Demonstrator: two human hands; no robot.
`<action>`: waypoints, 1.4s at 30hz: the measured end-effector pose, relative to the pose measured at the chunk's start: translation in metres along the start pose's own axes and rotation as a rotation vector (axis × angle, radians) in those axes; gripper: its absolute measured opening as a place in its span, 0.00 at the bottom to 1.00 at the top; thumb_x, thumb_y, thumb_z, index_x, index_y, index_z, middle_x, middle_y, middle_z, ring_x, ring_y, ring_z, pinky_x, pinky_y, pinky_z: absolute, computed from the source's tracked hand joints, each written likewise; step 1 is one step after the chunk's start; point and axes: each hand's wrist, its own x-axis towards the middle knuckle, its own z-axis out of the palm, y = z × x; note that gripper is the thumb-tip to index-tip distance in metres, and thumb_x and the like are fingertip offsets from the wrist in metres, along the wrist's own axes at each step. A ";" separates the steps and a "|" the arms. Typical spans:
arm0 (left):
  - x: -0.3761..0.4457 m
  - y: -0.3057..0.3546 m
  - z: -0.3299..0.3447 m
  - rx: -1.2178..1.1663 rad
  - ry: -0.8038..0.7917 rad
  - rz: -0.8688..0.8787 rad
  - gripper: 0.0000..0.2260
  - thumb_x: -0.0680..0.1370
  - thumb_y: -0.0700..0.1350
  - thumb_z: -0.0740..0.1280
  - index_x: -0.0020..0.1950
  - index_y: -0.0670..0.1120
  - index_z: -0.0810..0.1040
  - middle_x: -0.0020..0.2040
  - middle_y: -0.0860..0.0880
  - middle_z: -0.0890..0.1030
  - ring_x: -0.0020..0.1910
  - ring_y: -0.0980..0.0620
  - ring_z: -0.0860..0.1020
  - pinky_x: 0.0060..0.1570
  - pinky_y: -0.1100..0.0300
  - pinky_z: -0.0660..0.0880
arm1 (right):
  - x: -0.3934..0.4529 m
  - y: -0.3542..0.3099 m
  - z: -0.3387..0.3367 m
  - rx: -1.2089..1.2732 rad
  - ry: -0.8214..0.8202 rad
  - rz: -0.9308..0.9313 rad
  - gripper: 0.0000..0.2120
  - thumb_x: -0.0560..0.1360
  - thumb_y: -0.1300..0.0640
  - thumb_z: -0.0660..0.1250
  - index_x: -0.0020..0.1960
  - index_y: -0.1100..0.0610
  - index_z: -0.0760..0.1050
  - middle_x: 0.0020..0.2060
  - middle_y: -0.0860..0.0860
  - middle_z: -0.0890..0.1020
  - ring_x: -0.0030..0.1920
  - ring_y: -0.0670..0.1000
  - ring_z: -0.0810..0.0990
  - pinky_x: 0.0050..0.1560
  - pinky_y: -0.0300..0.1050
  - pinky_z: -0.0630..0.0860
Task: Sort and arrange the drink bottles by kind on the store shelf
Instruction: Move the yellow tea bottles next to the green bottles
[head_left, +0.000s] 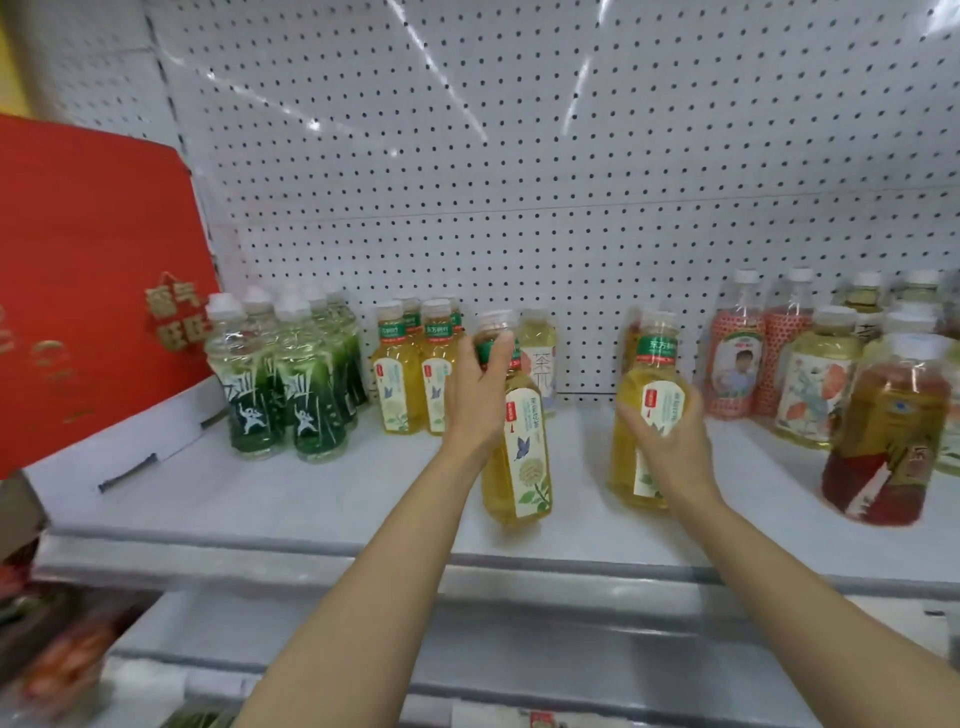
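Left hand (480, 387) grips the neck of 1 yellow tea bottle (519, 441), tilted over the shelf (311, 499); right hand (670, 441) grips another yellow bottle (636, 415), its label partly hidden. Far-right bottles (883, 410) blur.

- Green-wrapped clear bottles (280, 384) stand upright, clustered toward the shelf (260, 499)'s left end.
- Yellow tea bottles (415, 374) stand upright just right of them, near the back panel.
- One yellow tea bottle (519, 457) is gripped at the neck, tilted, at the shelf's middle.
- Another yellow tea bottle (636, 415), upright, is held at its body.
- Pink-labelled bottles (748, 358), a flower-labelled bottle (815, 384) and a reddish tea bottle (883, 436) stand at the right end.
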 end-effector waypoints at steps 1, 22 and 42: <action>-0.001 0.000 -0.008 0.004 0.005 -0.003 0.16 0.81 0.59 0.61 0.62 0.50 0.74 0.53 0.52 0.81 0.53 0.54 0.80 0.54 0.54 0.77 | -0.006 -0.003 0.007 -0.006 -0.014 -0.002 0.29 0.73 0.50 0.73 0.67 0.46 0.61 0.47 0.42 0.75 0.45 0.42 0.76 0.40 0.40 0.73; 0.095 -0.062 -0.157 0.080 -0.140 0.075 0.13 0.85 0.55 0.54 0.61 0.52 0.73 0.49 0.62 0.76 0.45 0.72 0.76 0.42 0.77 0.71 | -0.056 -0.027 0.212 -0.091 -0.098 -0.138 0.44 0.62 0.49 0.81 0.68 0.40 0.56 0.64 0.47 0.69 0.62 0.48 0.74 0.61 0.51 0.76; 0.086 -0.105 -0.146 0.656 -0.138 -0.120 0.33 0.76 0.49 0.72 0.73 0.43 0.56 0.67 0.41 0.67 0.60 0.39 0.76 0.54 0.45 0.78 | -0.039 -0.027 0.265 -0.284 -0.011 0.059 0.31 0.69 0.53 0.77 0.64 0.53 0.62 0.59 0.52 0.75 0.57 0.53 0.77 0.55 0.50 0.77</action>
